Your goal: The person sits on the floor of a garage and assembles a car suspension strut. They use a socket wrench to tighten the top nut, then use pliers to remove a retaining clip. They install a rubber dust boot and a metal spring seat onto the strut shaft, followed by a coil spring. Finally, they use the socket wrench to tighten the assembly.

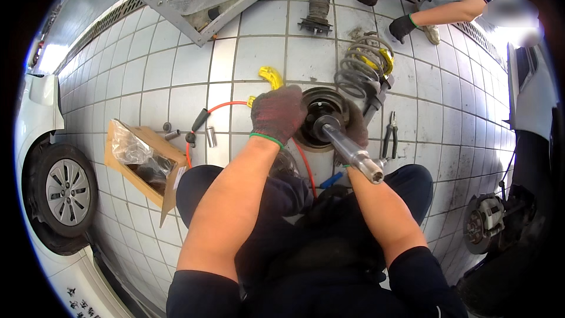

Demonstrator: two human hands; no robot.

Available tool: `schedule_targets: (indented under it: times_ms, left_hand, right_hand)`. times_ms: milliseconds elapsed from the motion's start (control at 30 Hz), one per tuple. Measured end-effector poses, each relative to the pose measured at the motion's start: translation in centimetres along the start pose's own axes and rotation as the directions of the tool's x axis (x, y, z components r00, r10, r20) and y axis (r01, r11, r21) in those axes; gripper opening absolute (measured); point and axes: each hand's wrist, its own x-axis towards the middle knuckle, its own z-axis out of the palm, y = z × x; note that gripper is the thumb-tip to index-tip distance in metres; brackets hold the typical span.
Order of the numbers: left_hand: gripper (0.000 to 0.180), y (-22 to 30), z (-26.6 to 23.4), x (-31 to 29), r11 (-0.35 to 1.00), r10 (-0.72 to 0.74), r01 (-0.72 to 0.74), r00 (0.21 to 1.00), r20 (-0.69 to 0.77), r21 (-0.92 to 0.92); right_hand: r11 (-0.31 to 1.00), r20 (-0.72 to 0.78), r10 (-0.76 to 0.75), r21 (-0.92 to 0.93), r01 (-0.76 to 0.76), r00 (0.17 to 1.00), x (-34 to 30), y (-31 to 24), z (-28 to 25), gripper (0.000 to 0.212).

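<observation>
A shock absorber strut [352, 152] stands between my knees, its silver tube tilted up toward me. A round black spring seat [312, 95] surrounds its far end. My left hand [278, 113], in a dark red and black glove, is closed at the seat's left rim; its fingertips are partly hidden. My right hand [356, 125], gloved too, wraps the right side of the seat, partly behind the tube. Just beyond my left hand lies a curved yellow tool piece [271, 76]. A coil spring [356, 68] with yellow clamp jaws lies beyond my right hand.
Pliers [390, 135] lie right; metal sockets [211, 136], an orange hose [226, 105] and an open cardboard box [147, 162] left. Ahead are a ribbed black boot [319, 0], a metal frame [176, 17] and a co-worker's gloved hand [402, 27]. Cars flank both sides.
</observation>
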Motion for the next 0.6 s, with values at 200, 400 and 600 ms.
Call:
schedule_targets:
  times_ms: [200,400,600]
  left_hand:
    - [0.026,-0.1,0.8,-0.2,0.996,0.087,-0.087,0.991,-0.106,0.005]
    - [0.016,0.8,2.1,-1.0,0.932,0.287,-0.228,0.938,-0.193,0.281]
    - [0.016,0.4,2.3,0.0,0.982,0.144,-0.120,0.976,-0.163,0.144]
  right_hand:
    - [0.998,-0.082,-0.055,0.003,0.056,0.995,0.5,0.6,-0.1,0.059]
    - [0.995,-0.108,-0.002,0.096,0.012,0.994,0.0,1.4,0.4,0.063]
    - [0.995,-0.086,0.026,0.094,-0.018,0.996,-0.2,-0.3,0.3,0.062]
